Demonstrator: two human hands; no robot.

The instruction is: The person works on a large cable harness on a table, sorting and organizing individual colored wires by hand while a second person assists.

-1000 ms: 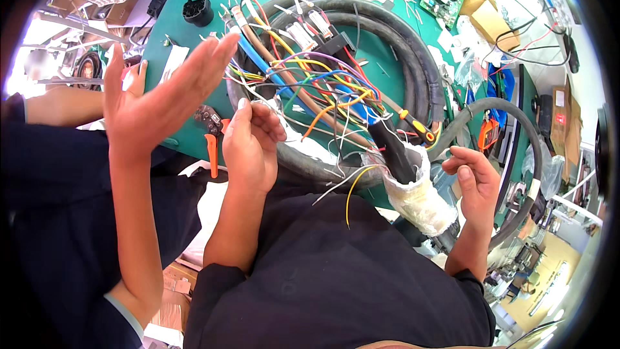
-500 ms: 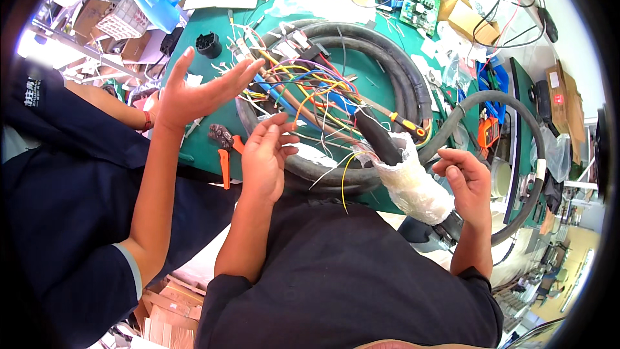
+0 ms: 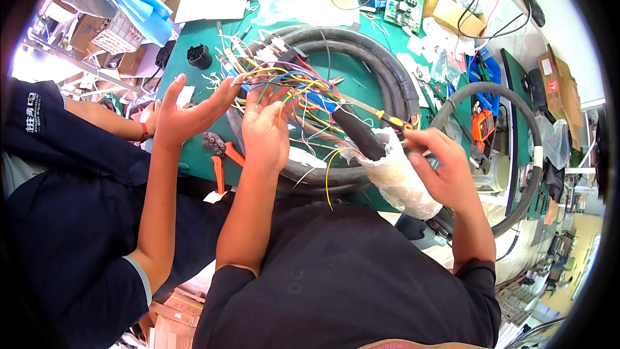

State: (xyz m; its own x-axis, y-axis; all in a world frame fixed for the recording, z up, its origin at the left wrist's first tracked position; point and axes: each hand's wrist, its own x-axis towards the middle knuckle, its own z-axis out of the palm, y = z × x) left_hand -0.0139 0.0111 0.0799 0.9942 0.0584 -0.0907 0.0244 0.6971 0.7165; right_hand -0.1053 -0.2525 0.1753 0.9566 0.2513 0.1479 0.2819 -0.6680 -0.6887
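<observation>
Left grip (image 3: pixel 267 134) is touching seemingly soft wires (image 3: pixel 309 84) toward twelve o'clock, right grip (image 3: pixel 442 165) hanging curled, both holds unclear; grasping black sleeve (image 3: pixel 358 132) is looking firmer

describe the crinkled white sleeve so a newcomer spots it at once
On the green table, find the big coil of black cable. At its near right edge, beside the person's right hand, is the white sleeve. A black tube pokes from its upper end, and its crinkled white wrapping sets it apart from the bare cable nearby.
</observation>
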